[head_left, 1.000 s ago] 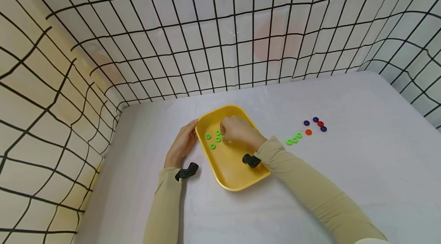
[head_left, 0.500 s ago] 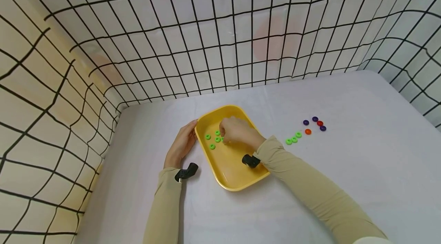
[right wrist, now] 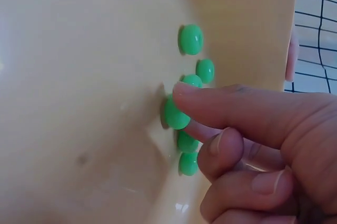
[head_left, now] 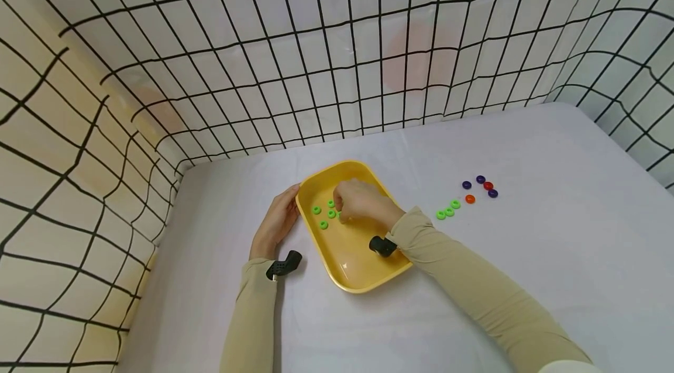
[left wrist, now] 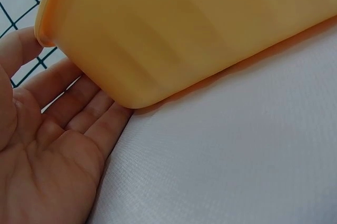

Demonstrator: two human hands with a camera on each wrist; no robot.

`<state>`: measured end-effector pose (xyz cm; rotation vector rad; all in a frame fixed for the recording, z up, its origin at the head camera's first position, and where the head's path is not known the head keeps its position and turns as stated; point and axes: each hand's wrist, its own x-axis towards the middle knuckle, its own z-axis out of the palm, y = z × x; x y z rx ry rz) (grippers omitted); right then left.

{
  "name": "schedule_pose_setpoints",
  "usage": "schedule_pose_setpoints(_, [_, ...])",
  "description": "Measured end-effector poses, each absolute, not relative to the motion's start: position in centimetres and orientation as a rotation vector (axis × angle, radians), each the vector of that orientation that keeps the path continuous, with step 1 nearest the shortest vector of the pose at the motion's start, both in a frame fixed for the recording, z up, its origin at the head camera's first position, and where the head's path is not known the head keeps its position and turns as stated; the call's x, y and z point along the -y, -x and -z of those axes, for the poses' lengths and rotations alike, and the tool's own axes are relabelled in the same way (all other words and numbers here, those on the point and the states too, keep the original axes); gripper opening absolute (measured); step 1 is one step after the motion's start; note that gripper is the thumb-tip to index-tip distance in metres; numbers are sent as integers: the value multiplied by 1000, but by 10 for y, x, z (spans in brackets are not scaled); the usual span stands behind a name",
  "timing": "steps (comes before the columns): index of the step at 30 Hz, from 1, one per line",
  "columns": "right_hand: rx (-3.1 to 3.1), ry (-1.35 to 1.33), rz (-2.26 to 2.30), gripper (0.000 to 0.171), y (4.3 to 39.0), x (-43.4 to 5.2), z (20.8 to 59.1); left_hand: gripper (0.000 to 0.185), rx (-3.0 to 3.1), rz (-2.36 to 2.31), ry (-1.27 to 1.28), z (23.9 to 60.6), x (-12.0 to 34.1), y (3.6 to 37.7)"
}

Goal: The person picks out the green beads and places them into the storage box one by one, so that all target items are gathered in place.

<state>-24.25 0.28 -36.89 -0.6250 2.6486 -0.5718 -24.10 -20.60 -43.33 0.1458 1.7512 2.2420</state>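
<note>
A yellow tray (head_left: 363, 273) lies on the white table with several green rings (head_left: 316, 210) at its far end. My right hand (head_left: 360, 200) is inside the tray over those rings. In the right wrist view its fingertips (right wrist: 181, 89) pinch one green ring (right wrist: 174, 114) just above the tray floor, beside the other green rings (right wrist: 190, 39), and the remaining fingers are curled. My left hand (head_left: 276, 221) lies open against the tray's left outer wall (left wrist: 184, 29), its palm (left wrist: 47, 166) facing the wall and its fingers straight.
To the right of the tray, three green rings (head_left: 448, 211) lie in a row on the table. Beyond them are an orange ring (head_left: 470, 199), a red ring (head_left: 488, 186) and purple rings (head_left: 480, 179). Black-gridded walls (head_left: 337, 69) close in the back and both sides.
My right hand has edged slightly left inside the tray. The left hand stays at the rim.
</note>
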Motion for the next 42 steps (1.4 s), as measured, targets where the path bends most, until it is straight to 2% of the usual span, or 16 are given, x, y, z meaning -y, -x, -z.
schedule_pose_setpoints(5, [-2676,646,647,17,243,-5,363,46,-1751,-2258,-131,435,204,238])
schedule_pose_setpoints(11, [-2711,613,802,19,243,-18,336,48,-1749,-2253,-127,436,204,236])
schedule_pose_setpoints(20, [-2714,561,1269,15,238,-71,306,48,-1750,-2244,-139,437,203,237])
schedule_pose_setpoints(26, [-2719,318,1409,18,224,-127,318,47,-1760,-2252,-147,435,203,238])
schedule_pose_setpoints(33, [-2654,30,1635,33,204,-188,340,48,-1763,-2241,-129,433,206,239])
schedule_pose_setpoints(38, [-2638,-39,1760,34,199,-209,355,49,-1770,-2239,-151,433,206,238])
schedule_pose_setpoints(42, [-2700,-73,1635,30,199,-217,363,52,-1771,-2237,-142,433,204,237])
